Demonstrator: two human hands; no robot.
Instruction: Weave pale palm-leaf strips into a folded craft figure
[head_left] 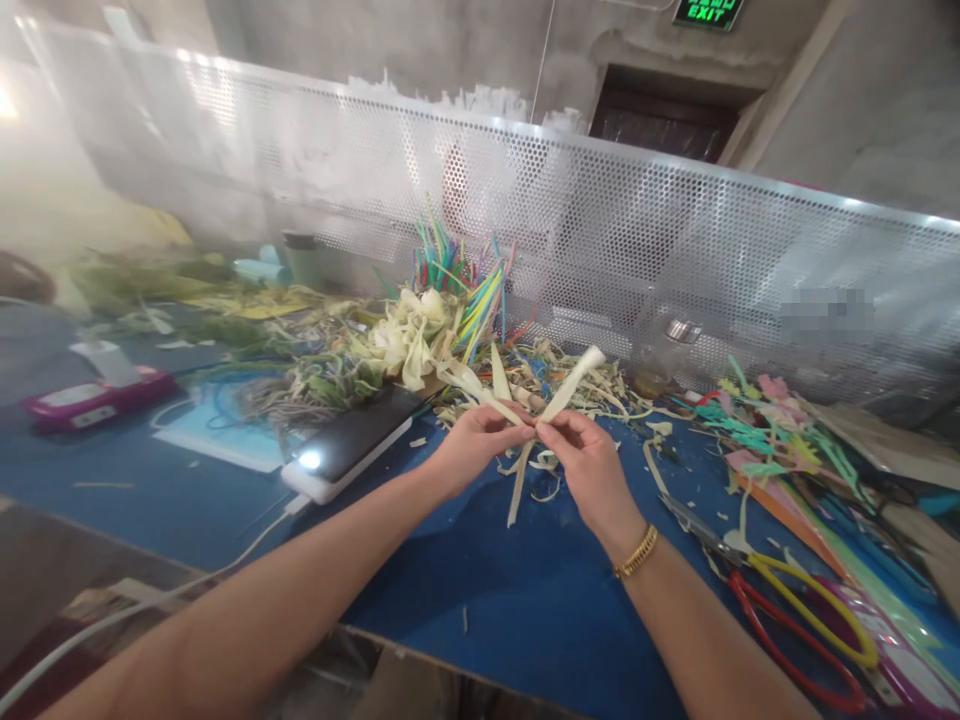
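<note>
My left hand and my right hand meet over the middle of the blue table, thumbs and forefingers nearly touching. Both are closed in a pinch on pale, flat strips of dried husk or leaf. One strip rises up and right from my right fingers, its far end curled. Others fan out to the upper left, above my left fingers. A narrow strip hangs below between the hands. The exact crossing point is partly hidden by the fingertips. A gold bracelet circles my right wrist.
Scissors with red and yellow handles lie right of my right forearm. Left sits a lit phone or power bank with a white cable. Behind are husk scraps, coloured stems and a perforated metal panel.
</note>
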